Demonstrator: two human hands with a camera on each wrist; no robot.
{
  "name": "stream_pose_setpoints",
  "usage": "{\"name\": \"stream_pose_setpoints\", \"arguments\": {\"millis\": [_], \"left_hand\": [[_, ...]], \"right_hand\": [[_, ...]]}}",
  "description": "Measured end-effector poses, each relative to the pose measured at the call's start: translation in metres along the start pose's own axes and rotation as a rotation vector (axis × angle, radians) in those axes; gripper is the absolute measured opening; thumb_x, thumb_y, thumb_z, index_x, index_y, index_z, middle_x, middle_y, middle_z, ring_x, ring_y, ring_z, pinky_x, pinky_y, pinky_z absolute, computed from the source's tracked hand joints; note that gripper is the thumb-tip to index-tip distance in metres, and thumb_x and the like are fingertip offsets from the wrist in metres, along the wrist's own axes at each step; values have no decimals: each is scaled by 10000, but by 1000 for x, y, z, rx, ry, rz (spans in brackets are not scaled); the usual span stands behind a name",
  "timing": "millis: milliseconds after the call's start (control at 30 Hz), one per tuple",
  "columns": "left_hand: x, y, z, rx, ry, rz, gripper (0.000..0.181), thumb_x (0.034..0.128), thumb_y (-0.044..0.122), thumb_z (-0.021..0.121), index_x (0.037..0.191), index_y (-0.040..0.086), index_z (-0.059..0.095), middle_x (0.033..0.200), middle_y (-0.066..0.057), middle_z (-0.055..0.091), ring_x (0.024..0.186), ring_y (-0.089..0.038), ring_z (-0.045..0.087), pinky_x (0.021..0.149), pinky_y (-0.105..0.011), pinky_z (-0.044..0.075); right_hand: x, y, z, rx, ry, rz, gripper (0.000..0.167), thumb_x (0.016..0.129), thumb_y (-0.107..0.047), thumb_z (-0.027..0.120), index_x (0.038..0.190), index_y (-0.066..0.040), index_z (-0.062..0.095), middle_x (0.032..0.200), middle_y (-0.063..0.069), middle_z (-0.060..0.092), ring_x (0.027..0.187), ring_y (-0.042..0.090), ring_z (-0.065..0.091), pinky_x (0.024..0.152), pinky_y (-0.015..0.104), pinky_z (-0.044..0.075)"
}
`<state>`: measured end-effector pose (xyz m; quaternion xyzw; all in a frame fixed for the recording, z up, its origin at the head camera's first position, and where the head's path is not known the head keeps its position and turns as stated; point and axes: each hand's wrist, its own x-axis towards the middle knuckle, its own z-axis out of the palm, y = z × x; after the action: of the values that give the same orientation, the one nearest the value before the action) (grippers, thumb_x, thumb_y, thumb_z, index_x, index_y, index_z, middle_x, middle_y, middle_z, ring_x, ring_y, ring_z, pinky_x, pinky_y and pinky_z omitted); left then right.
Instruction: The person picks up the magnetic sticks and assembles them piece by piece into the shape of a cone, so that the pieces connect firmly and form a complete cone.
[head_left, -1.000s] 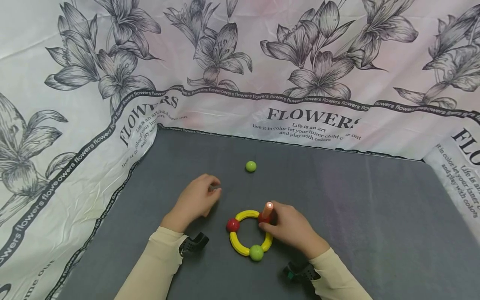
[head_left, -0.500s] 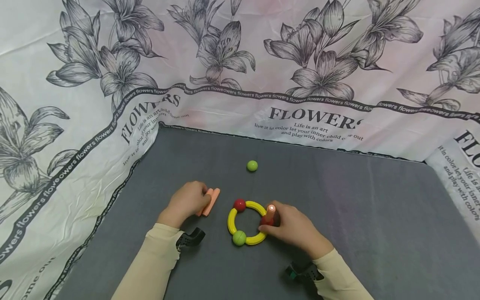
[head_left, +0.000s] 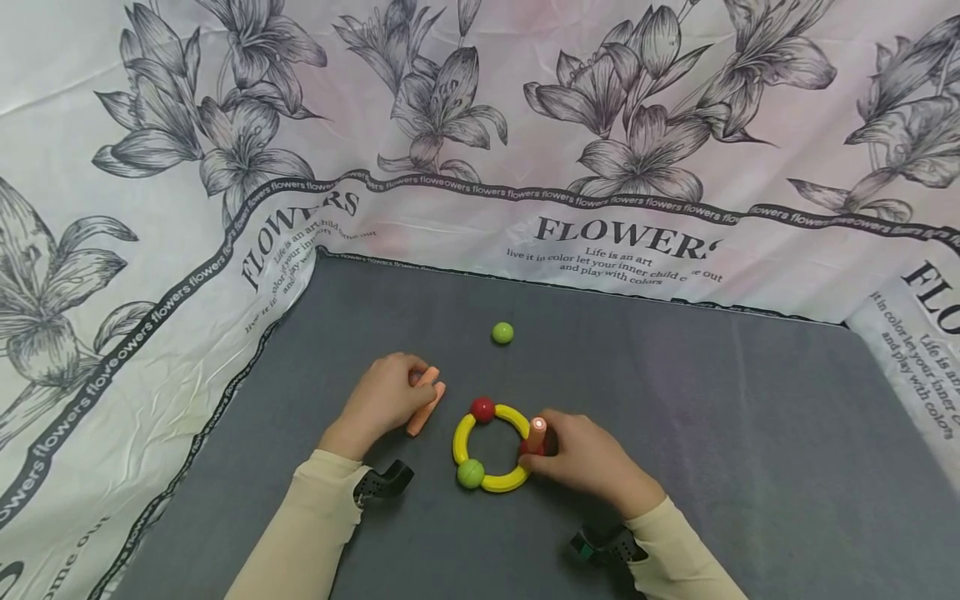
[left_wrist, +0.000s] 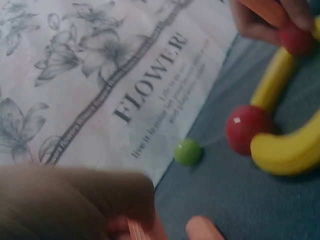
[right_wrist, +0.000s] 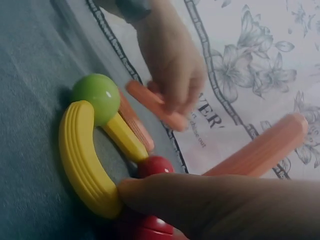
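Observation:
My left hand (head_left: 382, 404) pinches an orange stick (right_wrist: 150, 101) lifted just off the table. A second orange stick (head_left: 425, 414) lies beneath it, left of the ring. Yellow curved pieces (head_left: 462, 437) join with a red ball (head_left: 482, 409) and a green ball (head_left: 470, 474) into a flat ring. On the ring's right side, my right hand (head_left: 588, 458) grips another red ball (left_wrist: 296, 39), mostly covered by the fingers. From that ball an upright orange stick (head_left: 537, 433) rises. The lower end of this stick is hidden.
A loose green ball (head_left: 502, 333) sits on the dark grey tabletop (head_left: 712, 433) beyond the ring. White flower-printed cloth (head_left: 450, 217) borders the table at the back and sides.
The ring has turned clockwise under my right hand, which has hardly moved. Two orange sticks have come into sight by my left hand, and one has been raised from the table.

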<state>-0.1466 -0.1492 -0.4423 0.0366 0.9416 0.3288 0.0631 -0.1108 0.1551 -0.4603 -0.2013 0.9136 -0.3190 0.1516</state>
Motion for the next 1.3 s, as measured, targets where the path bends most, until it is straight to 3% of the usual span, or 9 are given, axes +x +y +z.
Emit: {"name": "stream_pose_setpoints", "arguments": {"millis": [233, 333, 467, 600, 700, 867, 1000, 1100, 1300], "left_hand": [[-10, 19, 11, -335, 57, 320, 176, 942, 144, 756, 1117, 150, 739, 989, 34, 630, 860, -230, 603, 749, -387, 541], [-12, 26, 24, -361, 84, 418, 154, 945, 122, 754, 1094, 151, 732, 997, 46, 640, 893, -218, 626, 797, -429, 567], [-14, 32, 40, -334, 128, 474, 165, 948, 121, 753, 1110, 136, 726, 1013, 46, 660, 912, -147, 636, 837, -388, 577], [-15, 33, 47, -344, 142, 472, 183, 948, 117, 757, 1129, 117, 727, 1016, 35, 669, 908, -131, 641, 829, -368, 576], [-14, 33, 47, -326, 108, 459, 183, 960, 145, 762, 1140, 122, 737, 1029, 33, 684, 917, -133, 656, 839, -372, 583], [-13, 33, 41, -132, -18, 377, 182, 984, 237, 749, 1140, 145, 756, 1041, 10, 682, 914, -135, 631, 839, -344, 558], [-14, 32, 33, 87, -116, 252, 242, 952, 265, 769, 1152, 130, 753, 983, -5, 645, 833, -141, 577, 760, -353, 520], [-15, 32, 30, 203, -182, 202, 255, 931, 236, 775, 1153, 115, 745, 925, -1, 625, 773, -146, 546, 705, -361, 503], [-15, 32, 35, 223, -183, 264, 177, 943, 147, 749, 1117, 125, 774, 1013, -16, 733, 845, -166, 638, 822, -407, 559]], "right_hand": [[-2, -7, 3, 4, -42, -27, 304, 865, -423, 855, 838, -225, 626, 648, -134, 568, 564, 43, 511, 536, 251, 412], [-3, -11, 4, -10, -45, -38, 331, 862, -449, 855, 828, -220, 619, 639, -130, 556, 550, 42, 500, 518, 253, 399], [-3, -15, 6, -11, -56, -35, 355, 863, -465, 855, 821, -218, 605, 628, -117, 535, 536, 49, 488, 505, 253, 384], [-4, -17, 7, -25, -64, -42, 359, 861, -487, 853, 812, -233, 604, 629, -126, 539, 531, 49, 491, 504, 255, 393], [-4, -18, 9, -41, -70, -62, 369, 853, -531, 847, 812, -246, 617, 646, -143, 552, 542, 42, 499, 513, 262, 411], [-5, -18, 10, -58, -115, -104, 370, 794, -551, 888, 856, -265, 662, 668, -178, 567, 572, 15, 511, 536, 260, 428], [-4, -16, 5, -63, -137, -142, 387, 740, -419, 960, 822, -231, 632, 670, -148, 520, 586, 24, 466, 547, 255, 390], [-4, -13, 0, -74, -119, -171, 381, 744, -262, 966, 825, -202, 599, 701, -109, 513, 613, 39, 454, 570, 256, 391], [0, -7, -1, -98, -75, -261, 327, 807, 33, 781, 1048, -167, 683, 745, -91, 540, 671, 43, 479, 616, 248, 424]]}}
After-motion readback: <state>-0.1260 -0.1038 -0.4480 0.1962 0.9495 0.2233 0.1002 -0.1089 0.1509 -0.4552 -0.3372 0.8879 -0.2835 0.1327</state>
